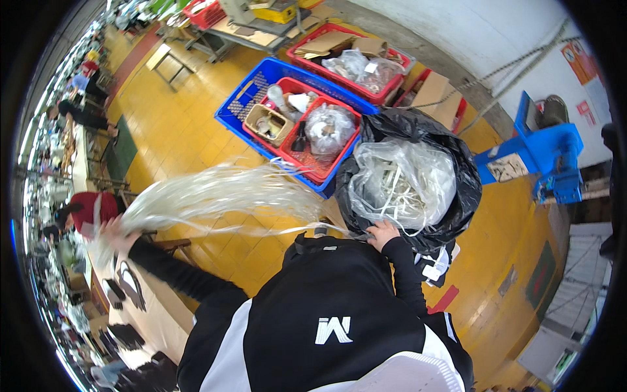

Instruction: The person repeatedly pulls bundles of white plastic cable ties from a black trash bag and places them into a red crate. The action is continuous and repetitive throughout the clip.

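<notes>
My left hand (118,236) is stretched far out to the left, closed on one end of a bundle of long, thin whitish strips (219,196). Motion blurs the hand and the strips, which trail through the air toward the bag in front of me. My right hand (383,234) grips the near rim of a clear plastic bag (428,173), its fingers partly hidden in the folds. That bag sits inside a black plastic bag (471,179). More pale strips (395,189) lie loose and tangled in the clear bag.
A blue crate (238,108) with red bins (287,83) stands beyond the bags. Behind it is another red crate (392,93) with cardboard and plastic. Blue equipment (522,153) is at right. A worktable (153,313) with dark pieces runs along my left, near a person in red (88,209).
</notes>
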A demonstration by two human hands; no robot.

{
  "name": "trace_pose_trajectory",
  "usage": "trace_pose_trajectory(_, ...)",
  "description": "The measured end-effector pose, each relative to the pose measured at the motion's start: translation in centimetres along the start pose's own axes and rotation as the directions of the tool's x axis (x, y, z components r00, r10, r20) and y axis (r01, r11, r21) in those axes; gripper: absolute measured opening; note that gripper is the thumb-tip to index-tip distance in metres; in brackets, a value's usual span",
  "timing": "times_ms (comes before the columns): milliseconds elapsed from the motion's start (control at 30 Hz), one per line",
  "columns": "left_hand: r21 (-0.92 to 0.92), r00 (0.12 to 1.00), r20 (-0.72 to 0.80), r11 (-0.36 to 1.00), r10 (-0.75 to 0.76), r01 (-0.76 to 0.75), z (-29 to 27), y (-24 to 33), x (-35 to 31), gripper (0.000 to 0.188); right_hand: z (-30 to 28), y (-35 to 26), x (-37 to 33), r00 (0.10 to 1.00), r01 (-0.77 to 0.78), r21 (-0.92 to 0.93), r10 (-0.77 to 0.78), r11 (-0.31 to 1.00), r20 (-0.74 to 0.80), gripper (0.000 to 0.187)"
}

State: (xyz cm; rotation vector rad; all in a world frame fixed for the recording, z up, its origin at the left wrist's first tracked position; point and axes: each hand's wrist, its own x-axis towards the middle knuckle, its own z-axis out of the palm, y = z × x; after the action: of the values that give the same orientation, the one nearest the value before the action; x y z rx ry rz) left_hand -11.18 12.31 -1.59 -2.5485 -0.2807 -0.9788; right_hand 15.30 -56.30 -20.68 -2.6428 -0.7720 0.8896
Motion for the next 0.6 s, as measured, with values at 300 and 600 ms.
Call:
trace_pose_trajectory(300,-0.604,0.003,-0.683,0.568,-0.730,0.559,-10.6,6.7,5.5,0.028,-0.1,8.6,4.3,0.915,0.167,0.318,-0.026,0.933,-0.402,0.033)
trace_pose_trajectory(600,-0.808,0.298,0.584,-0.574,-0.755,0.132,2.0,21.5,7.7,0.015,3.3,17.9,16.1,0.324,-0.599,0.663,0.893,0.448,-0.312,0.019)
